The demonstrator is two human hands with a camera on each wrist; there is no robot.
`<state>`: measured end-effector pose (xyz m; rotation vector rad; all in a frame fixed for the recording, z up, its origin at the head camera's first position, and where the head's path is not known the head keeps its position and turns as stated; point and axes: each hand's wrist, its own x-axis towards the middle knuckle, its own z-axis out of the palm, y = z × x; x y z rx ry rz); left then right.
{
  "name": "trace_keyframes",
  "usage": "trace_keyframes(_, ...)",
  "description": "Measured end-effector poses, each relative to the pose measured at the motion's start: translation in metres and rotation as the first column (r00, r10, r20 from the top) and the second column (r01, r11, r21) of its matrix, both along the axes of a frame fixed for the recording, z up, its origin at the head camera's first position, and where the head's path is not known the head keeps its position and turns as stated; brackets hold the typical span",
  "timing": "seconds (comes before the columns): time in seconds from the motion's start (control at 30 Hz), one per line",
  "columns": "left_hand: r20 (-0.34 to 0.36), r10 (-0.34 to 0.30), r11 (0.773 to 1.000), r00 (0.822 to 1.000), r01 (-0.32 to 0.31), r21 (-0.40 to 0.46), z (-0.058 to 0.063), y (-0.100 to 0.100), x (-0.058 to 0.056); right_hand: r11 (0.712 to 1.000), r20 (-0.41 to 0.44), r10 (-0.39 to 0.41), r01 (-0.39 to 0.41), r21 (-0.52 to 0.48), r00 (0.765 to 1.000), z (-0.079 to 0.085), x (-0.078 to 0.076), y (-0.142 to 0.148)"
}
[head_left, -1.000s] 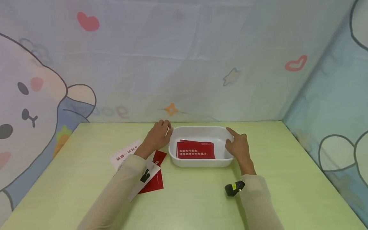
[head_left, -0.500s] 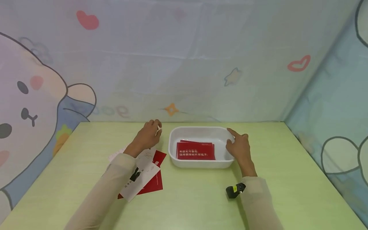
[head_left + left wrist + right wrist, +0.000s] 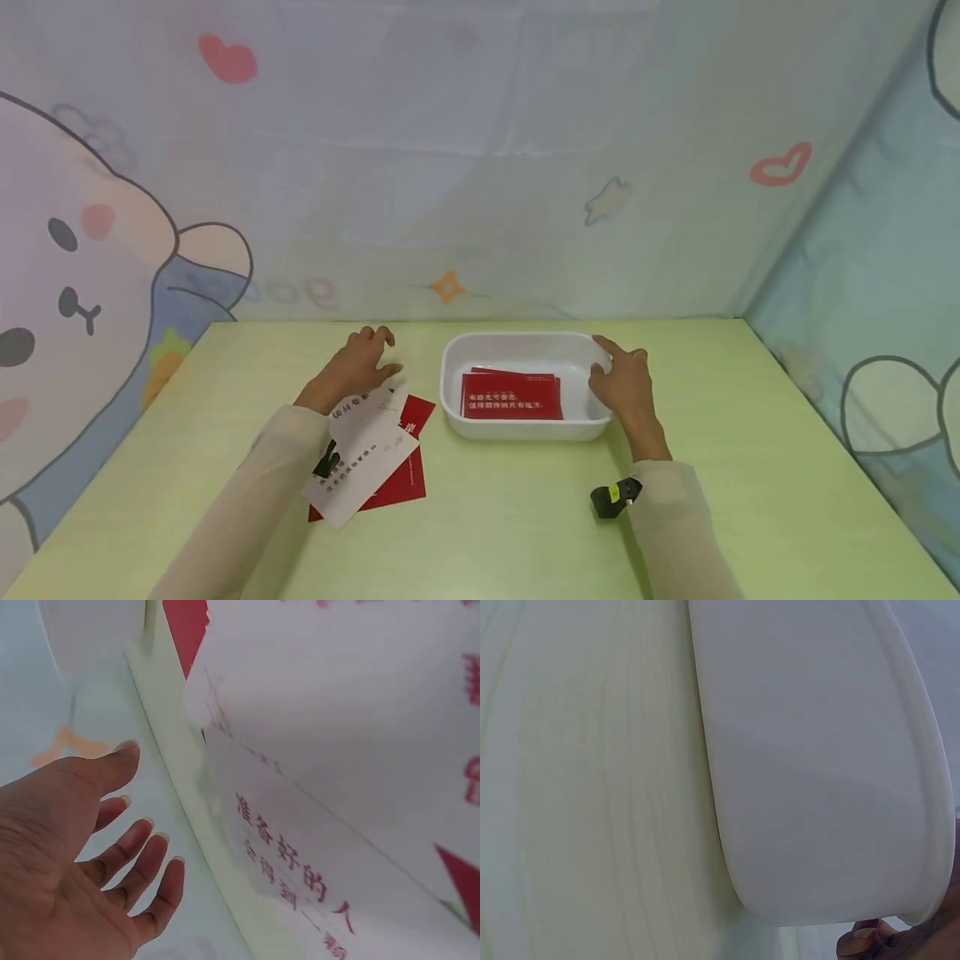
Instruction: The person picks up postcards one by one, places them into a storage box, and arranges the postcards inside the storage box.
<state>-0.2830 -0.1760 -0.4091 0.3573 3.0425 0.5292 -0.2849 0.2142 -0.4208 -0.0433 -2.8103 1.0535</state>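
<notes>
A white plastic tub [image 3: 525, 430] stands near the back of the table with several red printed cards [image 3: 510, 396] lying in it. My right hand [image 3: 628, 387] grips the tub's right end, thumb over the rim; in the right wrist view the tub wall [image 3: 817, 765] fills much of the frame and curled fingers [image 3: 859, 943] show at its end. To the left of the tub, my left hand [image 3: 352, 367] holds nothing, its fingers spread and loosely bent above the table. Beneath its wrist lie overlapping white printed cards [image 3: 363, 475] and red cards [image 3: 408, 479], partly covered by the sleeve.
The pale green table [image 3: 517, 517] ends at a cartoon-printed cloth [image 3: 480, 167] behind, with more cloth along the left and right sides. A black wrist camera [image 3: 615, 497] hangs at the right sleeve.
My left hand has moved left, away from the tub's left rim, to over the loose cards, with its fingers parting. My right hand and the tub have stayed in place.
</notes>
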Motion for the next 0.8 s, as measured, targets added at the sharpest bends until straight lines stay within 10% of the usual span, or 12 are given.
trace_keyframes(0.8,0.122,0.099,0.99,0.988,-0.086,-0.11,-0.01,-0.036,0.017,1.0,0.021,-0.015,0.015,-0.01,1.0,-0.008,0.002,-0.001)
